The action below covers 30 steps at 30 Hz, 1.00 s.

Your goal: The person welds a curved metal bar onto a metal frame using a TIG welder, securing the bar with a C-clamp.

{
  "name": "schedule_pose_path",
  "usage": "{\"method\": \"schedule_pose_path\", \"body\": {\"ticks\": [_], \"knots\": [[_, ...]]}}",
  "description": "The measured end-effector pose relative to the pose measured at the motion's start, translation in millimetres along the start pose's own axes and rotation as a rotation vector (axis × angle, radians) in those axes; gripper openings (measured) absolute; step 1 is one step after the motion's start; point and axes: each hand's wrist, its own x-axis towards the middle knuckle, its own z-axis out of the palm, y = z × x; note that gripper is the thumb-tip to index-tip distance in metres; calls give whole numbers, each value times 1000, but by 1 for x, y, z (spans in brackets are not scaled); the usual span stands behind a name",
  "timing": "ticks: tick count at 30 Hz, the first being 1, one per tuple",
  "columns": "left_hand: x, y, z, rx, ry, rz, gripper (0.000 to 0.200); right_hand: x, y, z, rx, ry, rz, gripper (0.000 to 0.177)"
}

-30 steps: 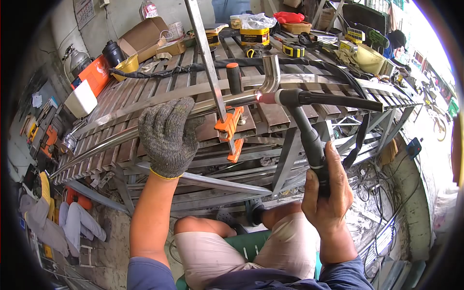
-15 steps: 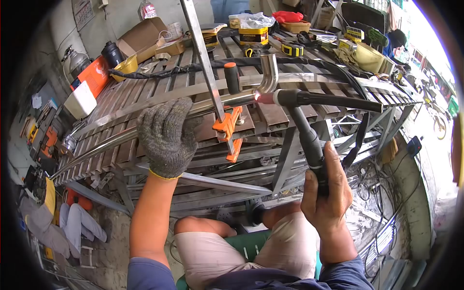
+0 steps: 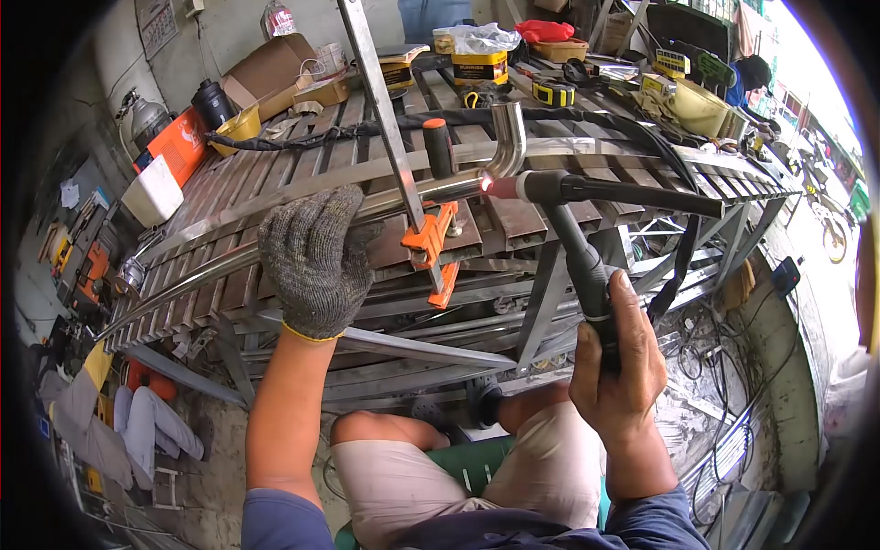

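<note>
Shiny steel tube point(image 3: 403, 197) under gloved left hand point(image 3: 312, 257); right hand point(image 3: 619, 362) clenches black torch point(image 3: 573, 247)

No writing here can be read with certainty. The yellow-and-black box point(image 3: 481, 66) on the tabletop point(image 3: 302, 137), far beyond the right hand point(image 3: 619, 367), carries one line of letters, too blurred to spell. The printed sheet point(image 3: 158, 23) on the wall, far up-left of the left hand point(image 3: 312, 257), is too small to read.

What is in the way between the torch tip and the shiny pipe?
Nothing that shows. The right hand holds the torch, and its pink tip sits right at the bend of the pipe. The orange clamp grips the pipe just left of the tip, between it and the gloved left hand.
</note>
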Motion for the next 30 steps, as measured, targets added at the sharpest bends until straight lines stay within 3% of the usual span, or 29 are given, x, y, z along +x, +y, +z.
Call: {"method": "schedule_pose_path", "body": {"ticks": [3,4,8,12,21,26,30], "knots": [[-1,-1,3,-10,9,-8,33,-6,-5,-5,59,-55,121,55],[2,3,0,25,-1,-6,34,-4,1,1,-18,25,-4,65],[11,4,-3,77,-122,-26,35,-17,9,3,166,140,82,81],[17,1,-5,83,-180,17,40,-12,13,-5,93,241,116,76],[25,-12,-14,-59,-334,28,41,-6,5,-25,132,59,235,63],[35,-10,-17,-130,-338,0,34,13,5,-25,100,58,99,60],[37,-11,-18,-145,-367,-26,33,24,0,-25,116,19,115,60]]}}
